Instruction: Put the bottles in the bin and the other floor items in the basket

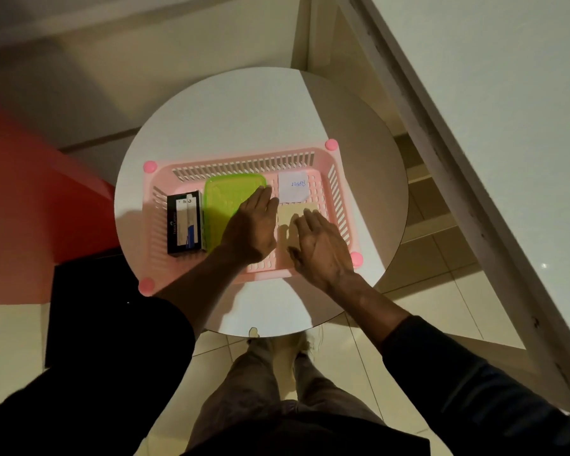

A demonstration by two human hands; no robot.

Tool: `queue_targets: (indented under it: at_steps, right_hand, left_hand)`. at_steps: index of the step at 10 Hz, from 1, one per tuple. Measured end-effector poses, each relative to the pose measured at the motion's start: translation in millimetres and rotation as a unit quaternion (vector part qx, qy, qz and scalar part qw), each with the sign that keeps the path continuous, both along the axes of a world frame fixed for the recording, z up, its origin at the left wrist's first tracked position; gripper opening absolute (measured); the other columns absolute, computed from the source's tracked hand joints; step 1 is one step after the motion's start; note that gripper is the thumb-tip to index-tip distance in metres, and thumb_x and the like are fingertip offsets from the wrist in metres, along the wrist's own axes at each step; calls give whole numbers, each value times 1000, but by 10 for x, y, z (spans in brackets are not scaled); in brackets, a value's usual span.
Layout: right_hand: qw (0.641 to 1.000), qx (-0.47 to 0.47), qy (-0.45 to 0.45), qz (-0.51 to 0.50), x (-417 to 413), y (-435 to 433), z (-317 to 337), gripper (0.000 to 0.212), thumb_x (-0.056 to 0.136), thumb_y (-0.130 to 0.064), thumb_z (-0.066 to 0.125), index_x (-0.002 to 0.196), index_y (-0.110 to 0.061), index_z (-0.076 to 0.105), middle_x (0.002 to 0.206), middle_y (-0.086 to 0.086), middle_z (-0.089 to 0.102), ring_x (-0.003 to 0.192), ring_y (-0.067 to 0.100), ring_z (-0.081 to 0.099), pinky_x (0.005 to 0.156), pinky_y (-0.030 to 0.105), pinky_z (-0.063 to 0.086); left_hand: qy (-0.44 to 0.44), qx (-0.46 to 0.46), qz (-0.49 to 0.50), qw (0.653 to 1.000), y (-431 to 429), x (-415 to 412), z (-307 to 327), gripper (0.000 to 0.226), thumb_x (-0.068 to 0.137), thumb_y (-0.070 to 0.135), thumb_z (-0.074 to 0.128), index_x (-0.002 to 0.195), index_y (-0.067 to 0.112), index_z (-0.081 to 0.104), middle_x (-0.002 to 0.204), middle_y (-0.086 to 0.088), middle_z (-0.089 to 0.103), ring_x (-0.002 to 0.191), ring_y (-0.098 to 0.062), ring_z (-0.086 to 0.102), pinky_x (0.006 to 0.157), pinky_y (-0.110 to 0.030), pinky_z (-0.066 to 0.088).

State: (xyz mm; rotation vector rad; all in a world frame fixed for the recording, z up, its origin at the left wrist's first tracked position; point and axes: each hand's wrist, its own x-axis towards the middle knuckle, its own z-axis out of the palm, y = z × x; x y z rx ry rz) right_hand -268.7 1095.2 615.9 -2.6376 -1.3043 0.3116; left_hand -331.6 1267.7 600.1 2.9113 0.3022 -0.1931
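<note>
Left hand (250, 225) is stretched flat, fingers straight, over the right edge of the green container (222, 200) in the pink basket (244, 160). Right hand (320, 245) is spread loosely, nothing gripped, over the beige card (288, 214). At the basket's left a black box (184, 222) is laid, far right a white note (293, 187).

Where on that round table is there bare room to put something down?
On the table, the far half beyond the pink basket is bare; so is a strip at the near edge. Inside the basket it is crowded: dark box, green container, white note, beige card, left hand, right hand.
</note>
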Motion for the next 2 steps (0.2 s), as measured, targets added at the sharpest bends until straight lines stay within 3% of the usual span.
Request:
queue_targets:
  at_steps: [2]
  right_hand:
    - [1000,15,4,-25,-130,-254,-8,65,98,-42,63,147,-1,50,155,23,51,146,42,45,123,54,36]
  left_hand:
    - [-30,-17,63,997,-254,-323,58,62,94,15,69,146,-14,49,159,-36,40,152,-50,34,122,-57,33]
